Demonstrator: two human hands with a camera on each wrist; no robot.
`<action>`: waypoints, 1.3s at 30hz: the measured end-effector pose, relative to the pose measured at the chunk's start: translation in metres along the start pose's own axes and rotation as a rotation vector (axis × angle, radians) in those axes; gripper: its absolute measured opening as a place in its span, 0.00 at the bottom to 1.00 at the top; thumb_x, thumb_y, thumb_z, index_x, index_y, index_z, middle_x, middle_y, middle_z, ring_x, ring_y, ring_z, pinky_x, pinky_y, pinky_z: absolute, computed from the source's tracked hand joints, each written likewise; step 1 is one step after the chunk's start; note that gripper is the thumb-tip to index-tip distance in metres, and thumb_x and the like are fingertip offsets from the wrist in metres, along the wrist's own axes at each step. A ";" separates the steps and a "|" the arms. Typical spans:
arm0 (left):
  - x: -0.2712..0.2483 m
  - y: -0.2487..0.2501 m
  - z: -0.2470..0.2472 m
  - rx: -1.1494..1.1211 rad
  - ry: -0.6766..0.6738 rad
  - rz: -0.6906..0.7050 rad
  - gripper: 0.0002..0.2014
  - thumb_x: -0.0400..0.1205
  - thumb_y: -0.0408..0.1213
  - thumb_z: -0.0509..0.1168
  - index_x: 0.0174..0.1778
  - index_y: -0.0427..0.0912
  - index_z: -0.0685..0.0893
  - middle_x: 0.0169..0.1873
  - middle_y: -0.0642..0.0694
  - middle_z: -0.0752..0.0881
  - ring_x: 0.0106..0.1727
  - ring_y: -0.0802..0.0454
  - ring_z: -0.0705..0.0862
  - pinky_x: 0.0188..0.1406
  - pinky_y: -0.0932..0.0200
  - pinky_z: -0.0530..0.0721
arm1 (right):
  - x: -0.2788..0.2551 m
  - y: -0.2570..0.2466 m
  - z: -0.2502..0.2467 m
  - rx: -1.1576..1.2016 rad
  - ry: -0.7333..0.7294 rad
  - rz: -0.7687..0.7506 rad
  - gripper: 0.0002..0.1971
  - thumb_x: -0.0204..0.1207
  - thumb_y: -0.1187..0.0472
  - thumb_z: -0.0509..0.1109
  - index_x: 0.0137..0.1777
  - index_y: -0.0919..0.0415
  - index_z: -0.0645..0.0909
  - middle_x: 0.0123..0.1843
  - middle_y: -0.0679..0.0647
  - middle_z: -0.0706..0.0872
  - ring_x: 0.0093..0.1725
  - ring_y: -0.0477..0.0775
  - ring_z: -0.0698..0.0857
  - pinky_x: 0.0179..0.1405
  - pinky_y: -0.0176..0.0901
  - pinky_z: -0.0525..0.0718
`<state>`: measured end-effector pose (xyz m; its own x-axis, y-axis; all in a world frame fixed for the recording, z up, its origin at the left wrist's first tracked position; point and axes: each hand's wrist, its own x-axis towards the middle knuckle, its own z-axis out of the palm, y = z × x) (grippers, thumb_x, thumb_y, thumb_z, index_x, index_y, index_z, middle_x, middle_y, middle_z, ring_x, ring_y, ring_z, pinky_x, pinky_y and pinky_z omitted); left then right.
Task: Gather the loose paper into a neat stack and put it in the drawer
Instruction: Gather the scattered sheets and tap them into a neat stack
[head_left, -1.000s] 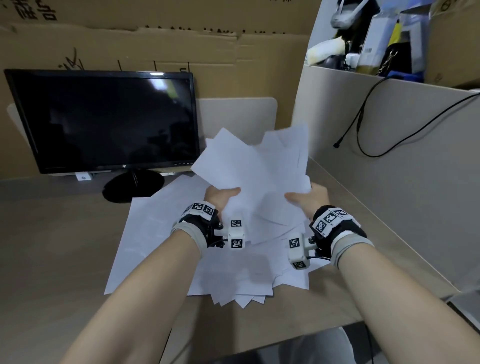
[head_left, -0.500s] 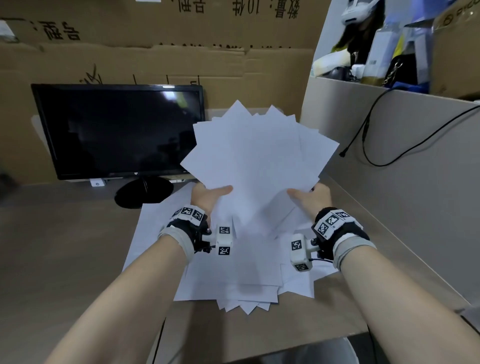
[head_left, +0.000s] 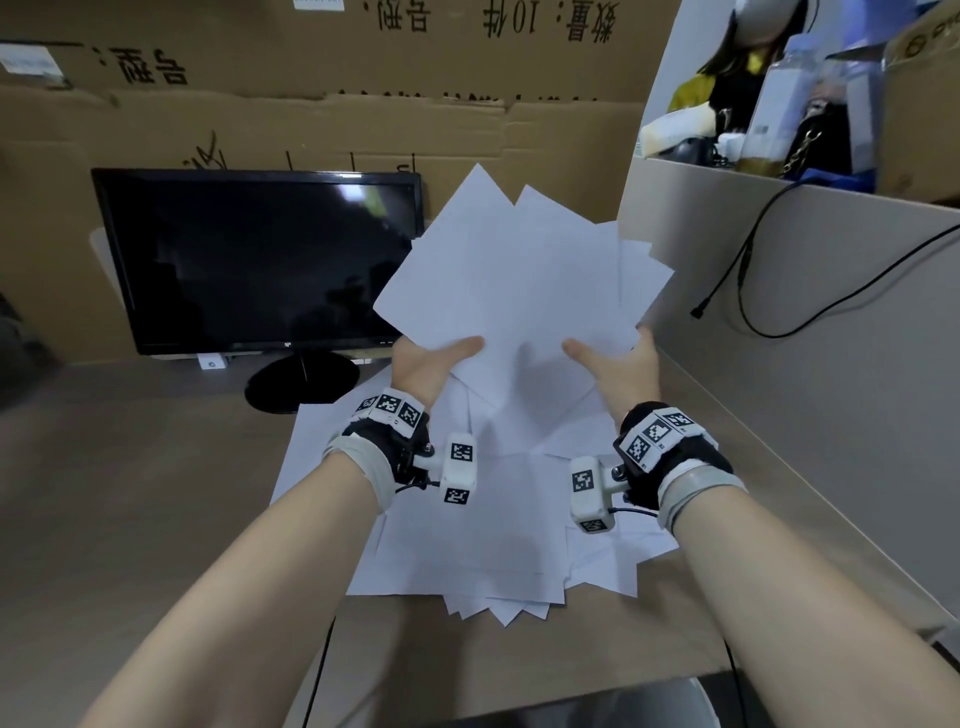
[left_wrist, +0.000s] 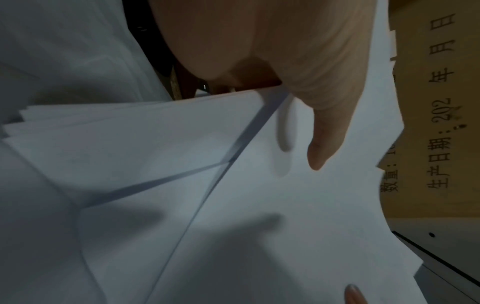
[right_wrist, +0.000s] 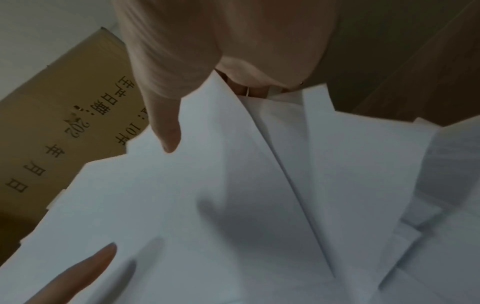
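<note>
I hold a fanned bundle of white paper (head_left: 519, 280) upright above the desk, its corners sticking out unevenly. My left hand (head_left: 431, 364) grips its lower left edge, thumb on the front face. My right hand (head_left: 618, 369) grips the lower right edge the same way. In the left wrist view the left thumb (left_wrist: 324, 131) presses the paper (left_wrist: 259, 205); in the right wrist view the right thumb (right_wrist: 163, 123) does likewise on the sheets (right_wrist: 233, 205). More loose sheets (head_left: 467, 530) lie spread on the desk below. No drawer is in view.
A black monitor (head_left: 260, 260) on a round stand stands at the back left of the brown desk (head_left: 130, 493). A grey partition (head_left: 779, 338) with a dangling black cable (head_left: 727, 291) closes the right side. Cardboard (head_left: 311, 104) lines the back.
Both hands have raised the bundle and tilted it more upright, and the sheets have drawn closer together. The pile on the desk has stayed put.
</note>
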<state>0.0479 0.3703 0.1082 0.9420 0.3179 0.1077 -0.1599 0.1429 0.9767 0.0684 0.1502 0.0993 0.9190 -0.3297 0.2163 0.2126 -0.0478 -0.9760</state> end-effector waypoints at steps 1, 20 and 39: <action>0.000 0.002 0.000 -0.008 0.009 -0.005 0.19 0.72 0.26 0.82 0.58 0.34 0.89 0.52 0.44 0.93 0.42 0.61 0.92 0.39 0.70 0.88 | -0.002 -0.002 0.003 0.021 0.008 0.003 0.33 0.61 0.60 0.84 0.66 0.56 0.77 0.55 0.48 0.90 0.55 0.49 0.89 0.58 0.46 0.85; 0.004 0.010 -0.001 -0.136 0.094 -0.059 0.15 0.78 0.29 0.74 0.53 0.42 0.75 0.42 0.54 0.81 0.40 0.61 0.79 0.32 0.66 0.75 | 0.009 -0.006 0.005 -0.088 0.218 -0.032 0.07 0.75 0.71 0.57 0.37 0.60 0.68 0.34 0.54 0.71 0.33 0.54 0.67 0.35 0.43 0.67; 0.010 0.013 -0.008 -0.128 -0.067 0.052 0.15 0.80 0.30 0.76 0.63 0.32 0.88 0.52 0.43 0.94 0.47 0.53 0.94 0.42 0.63 0.89 | 0.000 -0.018 0.024 -0.017 0.053 0.008 0.12 0.73 0.70 0.71 0.36 0.53 0.76 0.36 0.46 0.82 0.37 0.47 0.82 0.41 0.32 0.79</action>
<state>0.0525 0.3830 0.1204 0.9484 0.2651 0.1740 -0.2413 0.2473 0.9384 0.0722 0.1735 0.1178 0.9019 -0.3792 0.2069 0.1989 -0.0605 -0.9781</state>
